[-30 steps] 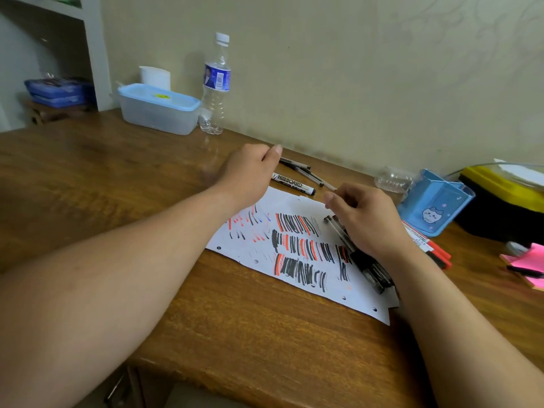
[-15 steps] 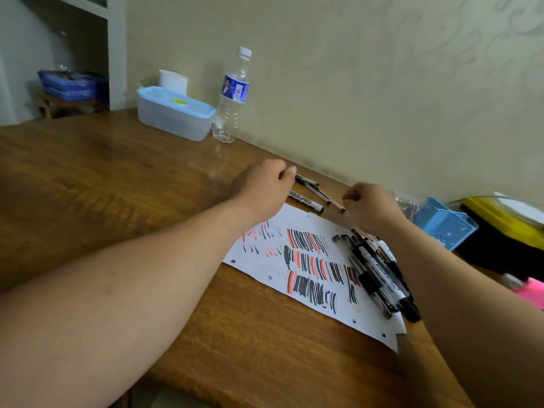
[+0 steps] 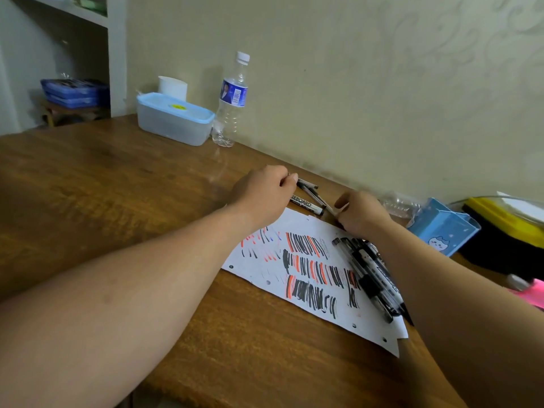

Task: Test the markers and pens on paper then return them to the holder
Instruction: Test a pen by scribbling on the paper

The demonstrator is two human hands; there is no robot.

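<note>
A white paper (image 3: 297, 231) covered in black and red test strokes lies on the wooden desk. A bundle of black pens and markers (image 3: 368, 275) rests on its right part. Beyond the paper lie a whiteboard marker (image 3: 306, 203) and two thin pens (image 3: 309, 187). My left hand (image 3: 262, 195) has its fingers curled and pinches the left ends of the thin pens. My right hand (image 3: 365, 214) pinches the right tip of one thin pen. The blue holder (image 3: 441, 228) with a cat face stands to the right of my right hand.
A lidded plastic box (image 3: 173, 119) and a water bottle (image 3: 231, 101) stand by the wall at the back left. A yellow and black case (image 3: 506, 231) sits behind the holder, with pink sticky notes (image 3: 530, 293) at the right edge. Crumpled clear plastic (image 3: 400, 204) lies by the wall.
My right hand has left the bundle of pens on the paper and moved up to the thin pens by the wall. My left hand has stayed at their left ends.
</note>
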